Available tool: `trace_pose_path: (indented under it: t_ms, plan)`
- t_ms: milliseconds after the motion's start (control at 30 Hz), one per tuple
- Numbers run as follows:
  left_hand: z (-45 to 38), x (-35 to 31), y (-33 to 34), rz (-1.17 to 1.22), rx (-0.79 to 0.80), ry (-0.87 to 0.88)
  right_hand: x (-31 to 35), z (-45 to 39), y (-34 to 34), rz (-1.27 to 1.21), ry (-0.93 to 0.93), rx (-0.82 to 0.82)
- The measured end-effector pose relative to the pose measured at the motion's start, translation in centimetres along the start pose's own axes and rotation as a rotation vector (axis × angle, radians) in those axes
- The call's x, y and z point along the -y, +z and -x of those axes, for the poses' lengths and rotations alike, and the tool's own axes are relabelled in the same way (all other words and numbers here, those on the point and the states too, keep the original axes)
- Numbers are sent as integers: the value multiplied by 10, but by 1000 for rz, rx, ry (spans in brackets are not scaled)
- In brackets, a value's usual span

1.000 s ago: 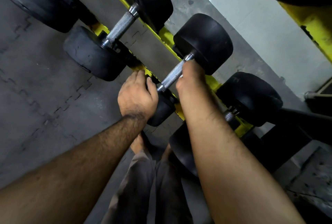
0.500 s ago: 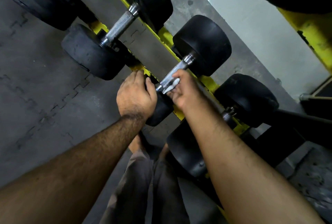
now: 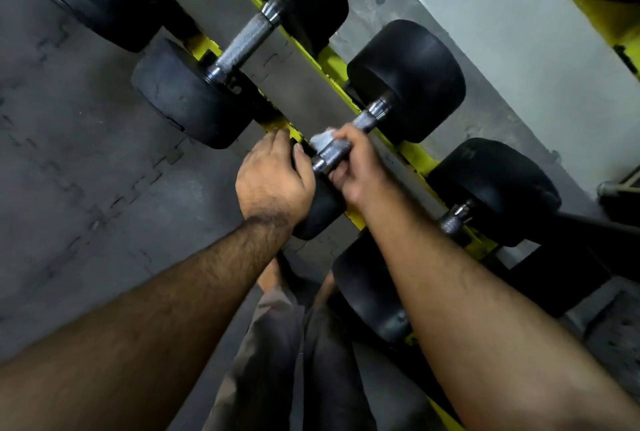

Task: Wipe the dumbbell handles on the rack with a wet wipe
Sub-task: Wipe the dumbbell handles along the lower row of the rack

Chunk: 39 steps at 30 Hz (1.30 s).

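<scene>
The wet wipe (image 3: 321,138) is bunching against the knurled handle (image 3: 334,150), pinched there by the right hand (image 3: 358,167), whose fingers are curling around the bar. Just left of it, the left hand (image 3: 273,181) is lying over the near black weight head (image 3: 318,209), fingers bent across it, seemingly bracing it. Beyond both hands the yellow rack (image 3: 412,153) is carrying neighbouring dumbbells (image 3: 242,46). The likely risk: the wipe is covering only a small patch, so it may be snagging on the knurling or leaving the handle's far end untouched.
</scene>
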<state>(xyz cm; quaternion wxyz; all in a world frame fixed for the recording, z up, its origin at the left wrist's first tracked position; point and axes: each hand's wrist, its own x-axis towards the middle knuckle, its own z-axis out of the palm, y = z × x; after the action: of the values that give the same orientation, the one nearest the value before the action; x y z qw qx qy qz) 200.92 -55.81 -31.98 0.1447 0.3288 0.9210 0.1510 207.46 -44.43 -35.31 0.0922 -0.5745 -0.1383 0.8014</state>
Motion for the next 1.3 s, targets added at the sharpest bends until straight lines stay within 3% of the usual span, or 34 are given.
trace_pose_path:
  t_ms: [267, 433, 567, 733, 900, 1000, 1300]
  plan:
    - [-2, 0, -1, 19, 21, -4, -11, -2, -7, 49, 62, -77]
    - [-1, 1, 1, 26, 3, 3, 6, -13, -2, -3, -83, -168]
    - [0, -1, -1, 30, -8, 5, -2, 4, -4, 55, 21, -38]
    - [-1, 0, 0, 27, 1, 9, 34, -13, 2, -123, -114, -88]
    - [0, -2, -2, 31, -6, 7, 19, -17, -4, -230, -72, 28]
    - [0, -1, -3, 25, 3, 9, 31, -20, -1, -341, -129, -23]
    - [-1, -1, -4, 23, 10, 7, 42, -16, 8, -162, -90, -182]
